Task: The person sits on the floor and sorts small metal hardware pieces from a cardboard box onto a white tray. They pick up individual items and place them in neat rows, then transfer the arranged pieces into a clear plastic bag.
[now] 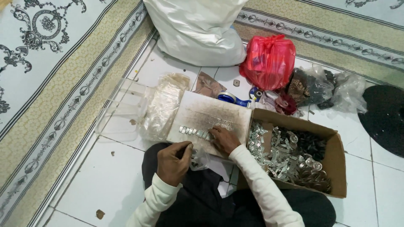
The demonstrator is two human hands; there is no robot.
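seated on a white tiled floor [105,180], with a flat pale board [202,113] lying across the lap. on the board, a short row of small shiny metal pieces [194,131], lined up side by side near the board's near edge.

right hand [224,139] resting palm down on the board at the right end of that row, fingers [214,131] pressed together and touching the last pieces.

left hand [173,163] held just below the board's near edge, fingers [185,148] curled and pinching the mouth of a small clear plastic bag [199,160]; cannot tell what lies inside it.

just right of the board, touching its edge, an open cardboard box [336,168] heaped with silvery metal clips and round parts. left of the board, a stack of clear plastic bags [162,107] and an empty clear plastic tray [120,111].

beyond the board, a blue tape dispenser [230,99], a red plastic bag [268,62], a large white sack [198,31], and clear bags of dark bits [315,86]. patterned carpet [63,75] along the left side and the top right.
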